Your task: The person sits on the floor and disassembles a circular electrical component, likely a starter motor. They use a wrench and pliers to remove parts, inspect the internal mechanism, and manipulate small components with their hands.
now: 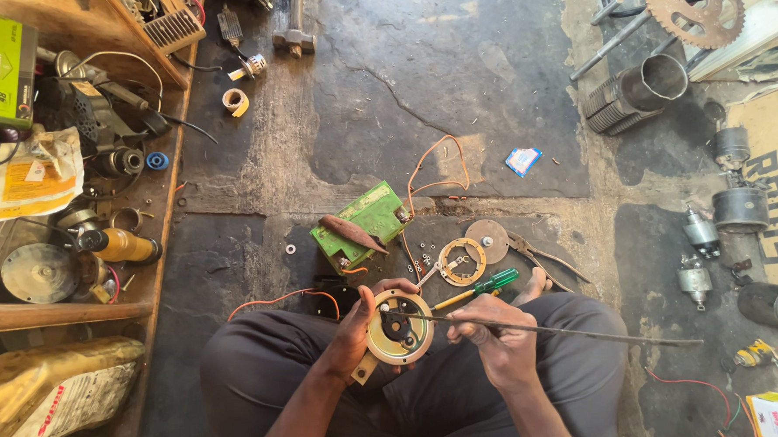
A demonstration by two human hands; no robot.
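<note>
Head view looks straight down on a person seated cross-legged on a stained concrete floor (464, 91), working over their own lap so the piece stays close and steady. Their left hand (353, 331) is closed around the rim of a round brass-coloured plate (399, 326) with a dark centre, fingers curled under it and thumb over the edge, tilting its face upward toward the eyes. Their right hand (498, 332) is clenched on a long thin metal rod (568, 329), held near its working end for control; the tip rests on the plate's dark middle while the long tail sticks out to the right, clear of the knee. Loose parts lie on the floor just ahead of the legs, within arm's reach: a green-handled screwdriver (482, 288), a brass ring (462, 261) beside a flat round disc (488, 240), pliers (540, 256), and a green box (362, 226) with orange wires (439, 164) trailing from it. A wooden shelf (18, 311) on the left is crowded with cans and spares.
</note>
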